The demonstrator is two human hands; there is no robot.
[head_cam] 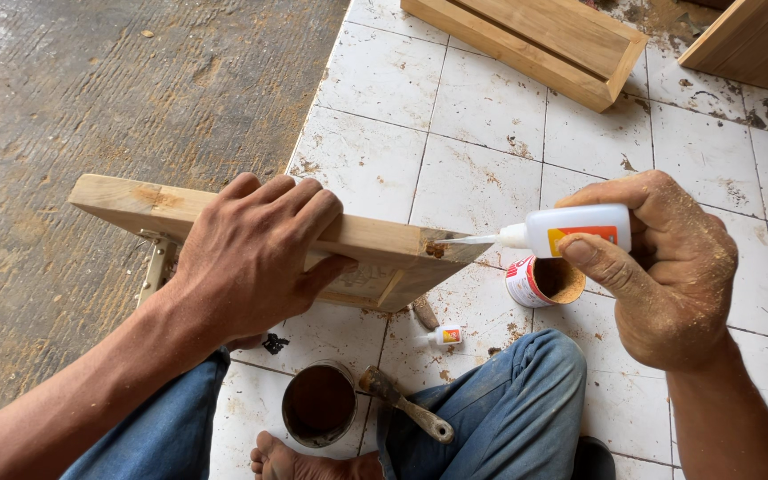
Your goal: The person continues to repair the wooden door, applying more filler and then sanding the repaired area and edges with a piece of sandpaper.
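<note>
While our left hand [251, 258] clamps the wooden panel [384, 253], our right hand [660, 267] grips the glue bottle [571, 228]; oversqueezing could flood the knot hole [435, 250] just beyond the nozzle.

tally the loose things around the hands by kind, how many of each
glue bottles: 2 (held one, small one)
tins: 2 (sawdust tin, dark tin)
wood pieces: 3 (held panel)
putty knife: 1
total: 8
</note>
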